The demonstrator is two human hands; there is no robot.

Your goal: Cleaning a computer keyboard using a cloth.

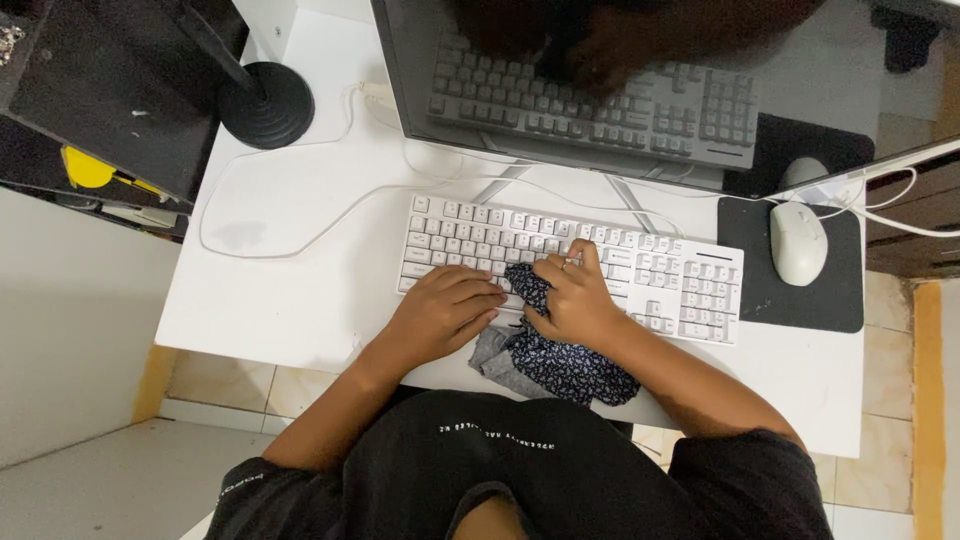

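The dark navy cloth with a small white floral print (560,355) lies bunched directly between and under the two hands, draped from the front rows of the white plastic keyboard (570,265) back over the near edge of the white counter (290,250) toward the person's body. Its long axis runs from the keys diagonally back and to the right, with a grey underside (495,358) showing beside the left wrist.

The right hand (575,300) is the closer one: its fingers are curled and clamped on the upper fold of the cloth, pressing it onto the keys. The left hand (440,315) rests with fingers loosely bent, fingertips touching the cloth's left edge and the keyboard's front rim; whether it actually pinches fabric I cannot tell.

Well to the right of the right hand, a white computer mouse (798,242) sits on a black mouse pad (790,300).
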